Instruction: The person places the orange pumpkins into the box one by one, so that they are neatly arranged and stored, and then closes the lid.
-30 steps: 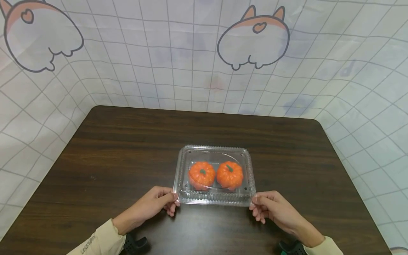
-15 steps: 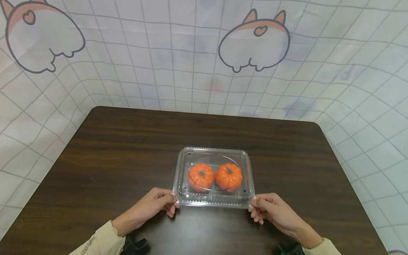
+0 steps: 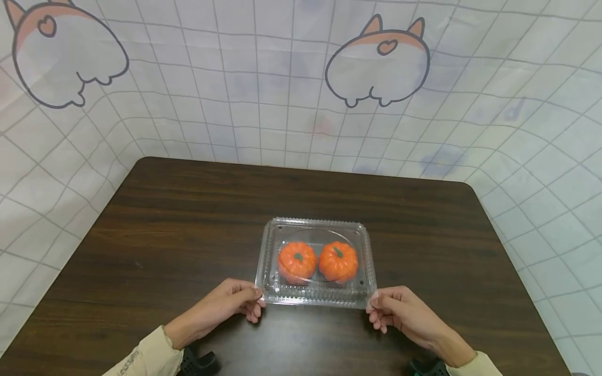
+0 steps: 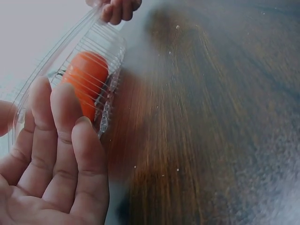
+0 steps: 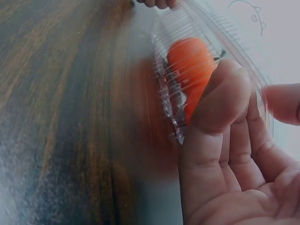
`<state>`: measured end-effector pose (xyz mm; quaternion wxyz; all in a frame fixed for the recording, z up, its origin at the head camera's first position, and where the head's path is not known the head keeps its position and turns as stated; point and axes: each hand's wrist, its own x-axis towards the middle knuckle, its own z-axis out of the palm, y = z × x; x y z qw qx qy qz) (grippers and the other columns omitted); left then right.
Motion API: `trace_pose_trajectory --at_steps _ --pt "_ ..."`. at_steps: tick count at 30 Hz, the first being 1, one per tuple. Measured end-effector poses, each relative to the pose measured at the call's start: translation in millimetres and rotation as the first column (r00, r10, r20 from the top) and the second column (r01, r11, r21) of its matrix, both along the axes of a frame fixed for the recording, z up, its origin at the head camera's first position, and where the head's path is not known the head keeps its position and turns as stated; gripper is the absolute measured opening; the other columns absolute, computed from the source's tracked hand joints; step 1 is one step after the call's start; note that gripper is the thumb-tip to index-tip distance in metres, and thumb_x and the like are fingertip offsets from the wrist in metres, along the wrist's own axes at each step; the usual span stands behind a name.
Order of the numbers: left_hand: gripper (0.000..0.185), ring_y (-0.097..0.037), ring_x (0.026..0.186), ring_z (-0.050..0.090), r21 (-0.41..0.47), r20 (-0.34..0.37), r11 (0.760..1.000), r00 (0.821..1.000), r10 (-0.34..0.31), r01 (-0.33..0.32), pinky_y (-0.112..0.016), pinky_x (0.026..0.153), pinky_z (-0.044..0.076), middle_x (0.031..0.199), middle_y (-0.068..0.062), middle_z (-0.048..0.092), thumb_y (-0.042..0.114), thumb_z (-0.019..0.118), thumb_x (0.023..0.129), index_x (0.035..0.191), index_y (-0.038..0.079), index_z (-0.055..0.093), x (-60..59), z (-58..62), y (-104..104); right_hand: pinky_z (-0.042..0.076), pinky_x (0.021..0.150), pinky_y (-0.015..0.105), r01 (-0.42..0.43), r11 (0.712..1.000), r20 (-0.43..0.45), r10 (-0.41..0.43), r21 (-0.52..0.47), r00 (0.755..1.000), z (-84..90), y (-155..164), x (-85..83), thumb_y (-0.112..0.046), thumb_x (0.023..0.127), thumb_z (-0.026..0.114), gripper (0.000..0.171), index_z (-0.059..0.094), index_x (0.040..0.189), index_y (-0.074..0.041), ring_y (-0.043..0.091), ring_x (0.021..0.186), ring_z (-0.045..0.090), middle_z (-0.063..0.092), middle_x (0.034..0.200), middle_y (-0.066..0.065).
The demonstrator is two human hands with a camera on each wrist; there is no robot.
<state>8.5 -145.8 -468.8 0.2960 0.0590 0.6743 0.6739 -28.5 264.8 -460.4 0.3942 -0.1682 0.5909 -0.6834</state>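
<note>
Clamshell box (image 3: 316,261) barely shifted over last second, lid closed over two pumpkins (image 3: 298,259). Left hand (image 3: 229,302), right hand (image 3: 400,311) keep pinching near corners; opening not started.

Both forearms reach forward in beige sleeves. The left hand (image 3: 229,301) and the right hand (image 3: 401,312) face each other, fingers curled, each thumb and fingertips pinching.

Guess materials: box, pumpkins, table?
Box: thin clear plastic, glossy; you see through it, ribbed rim. Pumpkins: smooth orange with green stems, probably plastic or foam; real ones not excluded. Table: dark wood grain, matte; could be laminate. Left hand and right hand pinch the box's near corners.
</note>
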Motion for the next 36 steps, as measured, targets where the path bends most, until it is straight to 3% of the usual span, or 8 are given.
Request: trace_pose_trajectory --at_steps 14,24,36 --pt "0.035 -0.013 0.078 0.07 0.004 0.004 1.0 1.0 -0.012 0.012 -0.028 0.079 0.062 0.083 0.002 0.072 0.024 0.055 0.106 0.102 -0.009 0.067 -1.5 0.7 1.4 0.053 0.064 0.013 0.014 1.0 -0.016 -0.014 0.014 1.0 -0.1 0.8 -1.0 -0.011 0.109 0.046 0.027 0.069 0.096 -0.014 0.0 0.074 0.065 0.07 0.087 -0.011" --pt "0.033 -0.012 0.078 0.071 0.02 0.011 1.0 1.0 -0.011 0.011 -0.028 0.079 0.062 0.083 0.002 0.072 0.024 0.055 0.106 0.101 -0.007 0.067 -2.4 -0.5 2.4 0.052 0.063 0.012 0.04 0.999 0.018 -0.04 0.015 0.999 2.1 -0.8 -0.5 -0.007 0.106 0.046 0.028 0.068 0.093 -0.016 -0.001 0.072 0.063 0.069 0.085 -0.012" --pt "0.032 -0.012 0.078 0.071 0.016 0.013 1.0 1.0 -0.009 0.009 -0.028 0.08 0.062 0.084 0.002 0.073 0.025 0.056 0.106 0.1 -0.004 0.069 -3.2 -0.9 4.4 0.054 0.065 0.012 0.028 0.996 0.081 -0.022 -0.08 0.996 -0.5 -0.2 -4.5 -0.003 0.106 0.042 0.034 0.07 0.094 -0.018 0.0 0.077 0.067 0.073 0.089 -0.011"
